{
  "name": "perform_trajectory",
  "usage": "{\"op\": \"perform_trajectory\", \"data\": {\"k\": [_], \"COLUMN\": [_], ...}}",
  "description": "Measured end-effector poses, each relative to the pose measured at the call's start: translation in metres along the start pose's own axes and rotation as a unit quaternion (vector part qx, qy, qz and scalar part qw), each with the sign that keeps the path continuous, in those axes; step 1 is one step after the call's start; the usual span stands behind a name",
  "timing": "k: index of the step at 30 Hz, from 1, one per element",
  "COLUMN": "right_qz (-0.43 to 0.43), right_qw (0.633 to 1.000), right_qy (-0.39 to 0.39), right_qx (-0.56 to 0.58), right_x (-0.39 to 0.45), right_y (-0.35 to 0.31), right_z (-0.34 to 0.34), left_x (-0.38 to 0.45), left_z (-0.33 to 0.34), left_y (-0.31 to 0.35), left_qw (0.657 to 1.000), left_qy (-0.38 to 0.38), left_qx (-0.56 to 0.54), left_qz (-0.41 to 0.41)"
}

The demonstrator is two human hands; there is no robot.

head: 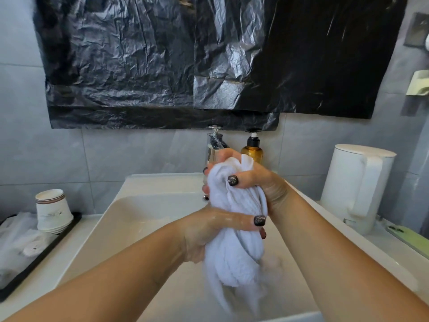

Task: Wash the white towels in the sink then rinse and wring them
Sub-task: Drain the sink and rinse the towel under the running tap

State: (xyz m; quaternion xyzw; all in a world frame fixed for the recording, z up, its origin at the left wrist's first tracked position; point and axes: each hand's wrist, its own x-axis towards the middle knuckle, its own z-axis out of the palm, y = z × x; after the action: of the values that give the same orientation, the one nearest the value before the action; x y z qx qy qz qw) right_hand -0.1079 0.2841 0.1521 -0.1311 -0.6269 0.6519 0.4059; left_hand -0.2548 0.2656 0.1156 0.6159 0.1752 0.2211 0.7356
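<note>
A white towel [234, 252], wet and bunched into a thick twisted roll, hangs upright over the white sink [144, 205], its soft folds trailing blurred toward the basin. The right hand [257, 182] grips its upper end, fingers curled round the cloth; the left hand [216, 231], shiny with water, grips it just below. Behind stand a chrome tap [216, 140] and an amber pump bottle [252, 149]. Crinkled black plastic sheet [162, 61] covers the wall. A black tray [46, 254] on the left holds stacked paper cups [53, 210]; a smooth white kettle [357, 184] stands at right.
</note>
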Motion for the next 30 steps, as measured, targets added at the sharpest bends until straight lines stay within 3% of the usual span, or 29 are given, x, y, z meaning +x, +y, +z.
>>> {"op": "perform_trajectory", "data": {"k": [5, 9, 12, 16, 24, 26, 27, 30], "right_qz": [0.003, 0.002, 0.031, 0.076, 0.135, 0.132, 0.12, 0.035], "right_qw": [0.973, 0.901, 0.856, 0.802, 0.68, 0.683, 0.7, 0.795], "right_qy": [0.166, 0.289, 0.364, 0.442, 0.467, 0.462, 0.449, 0.411], "right_qx": [-0.159, -0.323, -0.366, -0.394, -0.548, -0.55, -0.542, -0.445], "right_x": [-0.006, 0.004, 0.011, 0.018, 0.028, 0.03, 0.03, 0.024], "right_y": [-0.007, -0.01, 0.0, 0.019, 0.027, 0.023, 0.019, 0.001], "right_z": [0.007, 0.024, 0.028, 0.018, 0.025, 0.027, 0.027, 0.031], "left_x": [0.013, 0.019, 0.022, 0.021, 0.023, 0.025, 0.025, 0.02], "left_z": [0.01, 0.017, 0.019, 0.022, 0.02, 0.02, 0.02, 0.016], "left_y": [-0.001, -0.005, -0.01, -0.015, -0.019, -0.015, -0.012, 0.002], "left_qw": [0.984, 0.947, 0.915, 0.902, 0.883, 0.878, 0.878, 0.89], "left_qy": [0.145, 0.263, 0.338, 0.34, 0.357, 0.368, 0.376, 0.396], "left_qx": [0.097, 0.163, 0.215, 0.266, 0.305, 0.305, 0.295, 0.218], "left_qz": [0.038, 0.082, 0.053, 0.009, 0.008, 0.011, 0.016, 0.051]}}
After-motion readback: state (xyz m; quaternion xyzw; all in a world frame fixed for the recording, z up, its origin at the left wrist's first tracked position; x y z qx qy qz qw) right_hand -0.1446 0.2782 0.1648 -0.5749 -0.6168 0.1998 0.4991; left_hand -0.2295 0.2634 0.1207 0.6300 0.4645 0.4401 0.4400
